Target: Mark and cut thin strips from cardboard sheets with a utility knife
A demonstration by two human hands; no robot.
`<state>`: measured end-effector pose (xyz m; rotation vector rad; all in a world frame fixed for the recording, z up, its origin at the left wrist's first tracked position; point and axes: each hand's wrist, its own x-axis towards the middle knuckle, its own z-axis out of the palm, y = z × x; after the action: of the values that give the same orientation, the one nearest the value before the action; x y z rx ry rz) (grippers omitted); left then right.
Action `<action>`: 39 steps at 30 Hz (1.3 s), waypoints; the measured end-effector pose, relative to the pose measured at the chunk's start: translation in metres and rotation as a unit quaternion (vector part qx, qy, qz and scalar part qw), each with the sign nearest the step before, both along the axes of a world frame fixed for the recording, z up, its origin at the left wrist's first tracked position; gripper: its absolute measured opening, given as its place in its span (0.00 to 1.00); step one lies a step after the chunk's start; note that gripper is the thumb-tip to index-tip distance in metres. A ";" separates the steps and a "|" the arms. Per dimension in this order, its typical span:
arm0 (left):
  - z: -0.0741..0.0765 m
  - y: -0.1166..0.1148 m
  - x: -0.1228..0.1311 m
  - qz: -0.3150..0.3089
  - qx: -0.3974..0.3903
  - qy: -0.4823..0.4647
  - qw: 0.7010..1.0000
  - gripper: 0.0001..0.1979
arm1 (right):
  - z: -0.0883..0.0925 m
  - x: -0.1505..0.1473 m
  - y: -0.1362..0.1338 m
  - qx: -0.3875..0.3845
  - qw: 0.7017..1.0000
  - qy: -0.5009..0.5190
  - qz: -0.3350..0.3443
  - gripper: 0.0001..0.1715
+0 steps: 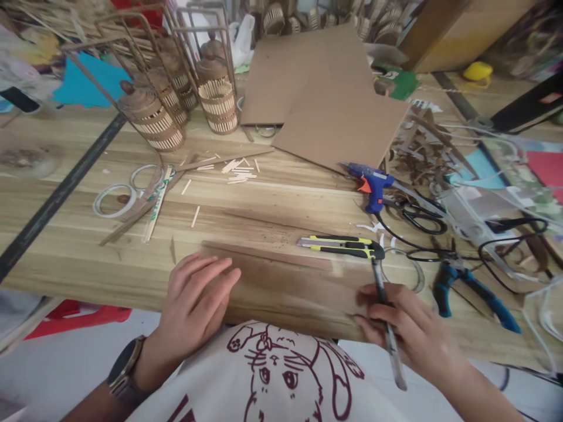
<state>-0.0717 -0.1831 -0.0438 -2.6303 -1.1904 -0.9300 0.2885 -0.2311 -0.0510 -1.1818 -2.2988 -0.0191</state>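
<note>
The person's left hand (197, 299) is hovering or resting at the near edge of the table (281, 205); which of the two is hard to tell. It is holding nothing, its fingers spreading slightly and bending a little, and a dark watch (125, 366) is circling the wrist. The right hand (396, 319) is curling partly closed, keeping a slim tool (390, 337) among its fingers, one end pointing away towards the table and the other sticking out past the hand towards the person. The tool's exact kind is not showing clearly.

Between and just beyond the hands, a thin brown strip (266, 254) is lying flat, its left end sitting near the left fingertips. A yellow-and-black cutter (341, 246) is lying beyond its right end, blade pointing left. Pliers (457, 275) are resting right of the right hand, and a blue glue gun (373, 187) is lying farther back, beside brown boards (338, 123). Small pale sticks (240, 173) are scattering across the middle left, near a white tape roll (97, 202). Slatted cylinders (152, 120) with tall frames are standing behind them.
</note>
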 end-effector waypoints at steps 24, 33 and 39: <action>-0.045 -0.035 -0.006 0.037 -0.024 -0.024 0.999 0.07 | -0.011 -0.024 0.204 -0.069 0.981 -0.152 -0.097 0.31; -0.040 -0.011 -0.009 0.060 -0.046 0.066 0.995 0.11 | -0.014 0.006 0.110 -0.073 0.983 -0.161 -0.042 0.24; -0.039 0.040 -0.014 0.138 -0.124 0.111 0.976 0.14 | -0.037 0.012 0.101 -0.077 0.981 -0.175 -0.026 0.27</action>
<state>-0.0853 -0.1431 -0.0831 -2.5632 -1.6444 -0.4530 0.3009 -0.1301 -0.0881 -1.4116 -2.6115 -0.0761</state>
